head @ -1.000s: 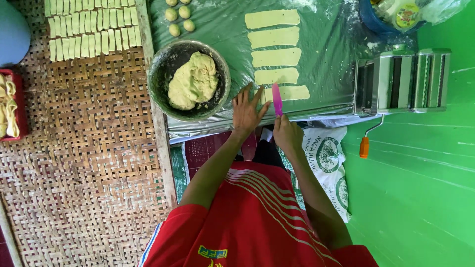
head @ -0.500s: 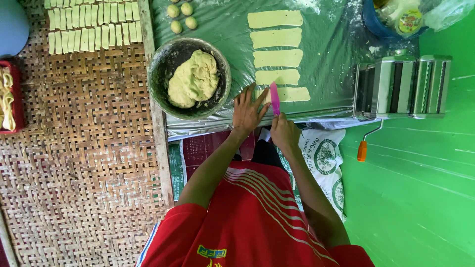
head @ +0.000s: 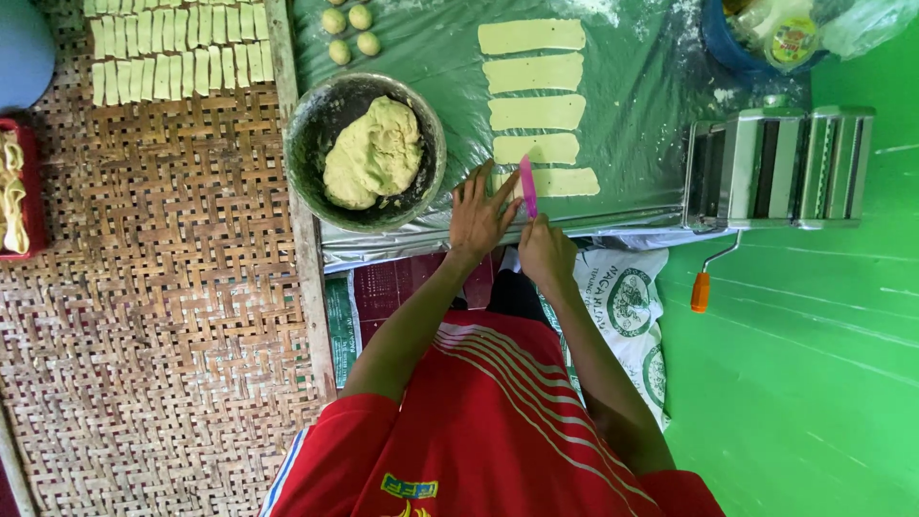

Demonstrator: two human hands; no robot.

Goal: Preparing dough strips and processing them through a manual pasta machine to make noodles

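Two hands work at the nearest dough strip, centre of the frame.

The left hand point(head: 479, 215) lies flat, fingers spread, on the green plastic sheet point(head: 641, 86) beside the strip point(head: 560, 182). The right hand point(head: 546, 254) has its grip closed round a pink knife point(head: 527, 187), blade across the strip's end. A metal bowl point(head: 364, 153) of dough sits left of centre; a pasta roller point(head: 780, 168) stands at the right.

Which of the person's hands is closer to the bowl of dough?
Left. The left hand lies flat on the plastic sheet just beside the metal bowl; the right hand, holding the pink cutter, sits further off, beyond the left.
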